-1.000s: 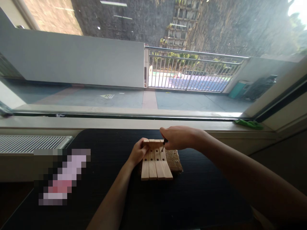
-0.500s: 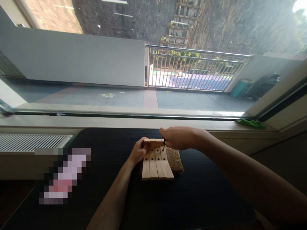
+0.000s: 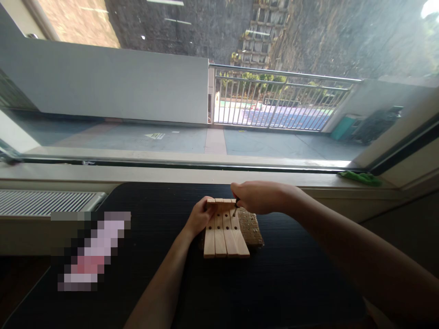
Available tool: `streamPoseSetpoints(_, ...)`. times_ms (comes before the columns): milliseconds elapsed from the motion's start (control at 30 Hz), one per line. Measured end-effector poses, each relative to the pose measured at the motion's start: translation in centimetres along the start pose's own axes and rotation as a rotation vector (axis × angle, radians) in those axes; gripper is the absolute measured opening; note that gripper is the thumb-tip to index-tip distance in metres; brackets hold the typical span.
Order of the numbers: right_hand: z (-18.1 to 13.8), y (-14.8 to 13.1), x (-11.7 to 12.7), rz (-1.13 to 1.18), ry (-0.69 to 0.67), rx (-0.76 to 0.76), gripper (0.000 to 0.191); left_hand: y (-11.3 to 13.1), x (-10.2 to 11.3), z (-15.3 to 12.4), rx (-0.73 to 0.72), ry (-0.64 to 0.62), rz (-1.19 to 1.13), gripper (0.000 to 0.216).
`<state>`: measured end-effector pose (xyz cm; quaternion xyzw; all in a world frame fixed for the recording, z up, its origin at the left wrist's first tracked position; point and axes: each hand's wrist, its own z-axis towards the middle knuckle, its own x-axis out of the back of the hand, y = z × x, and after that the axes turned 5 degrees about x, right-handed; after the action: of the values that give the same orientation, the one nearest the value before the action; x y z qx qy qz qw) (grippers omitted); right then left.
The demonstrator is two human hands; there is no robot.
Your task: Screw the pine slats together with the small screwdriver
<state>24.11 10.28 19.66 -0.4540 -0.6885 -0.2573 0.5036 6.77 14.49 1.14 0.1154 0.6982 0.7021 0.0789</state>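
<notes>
A small panel of several pale wooden slats [image 3: 224, 234] with drilled holes lies on a black table [image 3: 240, 283], resting partly on a rough brown board [image 3: 252, 230]. My left hand [image 3: 198, 217] grips the panel's far left corner, fingers curled over the edge. My right hand [image 3: 255, 196] is closed round a small dark tool [image 3: 236, 205], its tip down on the right slat near the far end.
A blurred pink and white object [image 3: 91, 251] lies on the table's left. A window sill [image 3: 171, 176] and large window run behind the table, with a radiator grille [image 3: 44, 202] at the left and a green cloth [image 3: 360, 177] on the sill at right.
Both hands stay in place on the slats; the right hand and tool shift only slightly.
</notes>
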Motion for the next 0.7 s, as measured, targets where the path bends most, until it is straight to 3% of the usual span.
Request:
streamPoseSetpoints(267, 0.0, 0.1, -0.1, 0.002, 0.011, -0.002, 0.021, 0.7, -0.1, -0.5, 0.021, 0.000, 0.011, 0.008)
streamPoseSetpoints(333, 0.0, 0.1, -0.1, -0.008, 0.016, 0.006, 0.022, 0.8, 0.2, -0.5, 0.005, 0.009, 0.017, 0.015)
streamPoseSetpoints(400, -0.1, 0.1, -0.1, -0.005, 0.016, 0.003, 0.022, 1.0, 0.6, -0.4, -0.036, 0.086, 0.015, 0.019)
streamPoseSetpoints(567, -0.4, 0.2, -0.2, 0.055, 0.021, -0.032, 0.020, 3.6, 0.9, -1.4, -0.229, 0.508, 0.042, 0.016)
streamPoseSetpoints(633, -0.4, 0.2, -0.3, 0.060, 0.025, -0.032, 0.020, 5.7, 0.4, -3.0, -0.334, 0.541, 0.100, 0.019)
streamPoseSetpoints(700, -0.3, 0.3, -0.4, 0.055, 0.029, -0.024, 0.020, 7.8, -0.3, -5.4, -0.432, 0.477, 0.108, 0.020)
